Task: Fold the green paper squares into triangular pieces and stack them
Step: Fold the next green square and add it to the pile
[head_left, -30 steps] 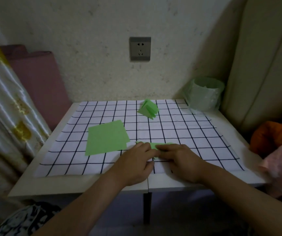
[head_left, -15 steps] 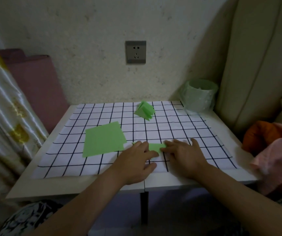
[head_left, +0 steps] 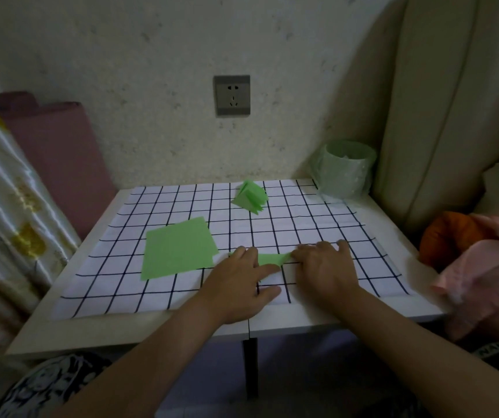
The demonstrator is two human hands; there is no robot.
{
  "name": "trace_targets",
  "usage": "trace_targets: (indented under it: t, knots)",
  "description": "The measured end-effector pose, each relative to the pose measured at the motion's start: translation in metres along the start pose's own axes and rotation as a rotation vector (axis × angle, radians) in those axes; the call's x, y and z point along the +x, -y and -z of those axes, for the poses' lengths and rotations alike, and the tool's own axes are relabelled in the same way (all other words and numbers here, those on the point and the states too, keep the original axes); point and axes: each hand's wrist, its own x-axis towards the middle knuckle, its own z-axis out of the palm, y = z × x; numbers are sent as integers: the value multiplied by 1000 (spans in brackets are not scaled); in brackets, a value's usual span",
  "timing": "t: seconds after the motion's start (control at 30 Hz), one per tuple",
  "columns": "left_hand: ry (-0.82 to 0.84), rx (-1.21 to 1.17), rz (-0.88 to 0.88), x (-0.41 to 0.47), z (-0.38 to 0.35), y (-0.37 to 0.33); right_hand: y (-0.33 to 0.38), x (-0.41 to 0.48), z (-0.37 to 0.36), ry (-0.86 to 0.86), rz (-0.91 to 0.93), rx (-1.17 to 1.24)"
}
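Observation:
A partly folded green paper piece [head_left: 271, 259] lies flat on the grid cloth [head_left: 317, 233] near the table's front. My left hand [head_left: 239, 280] presses its left part, fingers spread flat. My right hand [head_left: 325, 267] presses its right tip with the fingertips. Most of the piece is hidden under both hands. A small pile of flat green paper squares [head_left: 177, 248] lies to the left of my left hand. A stack of folded green triangular pieces [head_left: 249, 196] sits at the back middle of the cloth.
A green-lined plastic cup [head_left: 344, 168] stands at the back right corner of the white table [head_left: 393, 309]. A curtain [head_left: 4, 212] hangs on the left, pink and orange cloth [head_left: 489, 267] on the right. A wall socket [head_left: 232, 95] is behind.
My right hand has slid to the right along the paper piece, from beside my left hand to its right tip, fingers flattening. The view has shifted slightly.

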Motion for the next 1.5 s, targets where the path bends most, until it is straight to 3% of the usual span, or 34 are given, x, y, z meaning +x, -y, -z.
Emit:
trace_targets:
  t: [0.13,0.3,0.43,0.73,1.17,1.3,1.5]
  knots:
    - [6,6,6,2,-3,-1,2,-3,-2,-12,62,19]
    - [-2,20,9,2,-2,-3,5,-6,-10,-28,334,193]
    - [-22,-84,34,-6,-2,0,3,-6,-2,60,290,207]
    - [-6,-315,103,-30,-4,9,11,0,2,44,226,175]
    - [-37,-295,124,-26,0,6,12,5,-1,-25,210,209]
    - [-39,-250,139,-5,6,7,12,12,0,-38,284,193]
    - [101,-114,59,20,13,15,-5,29,7,-20,454,239]
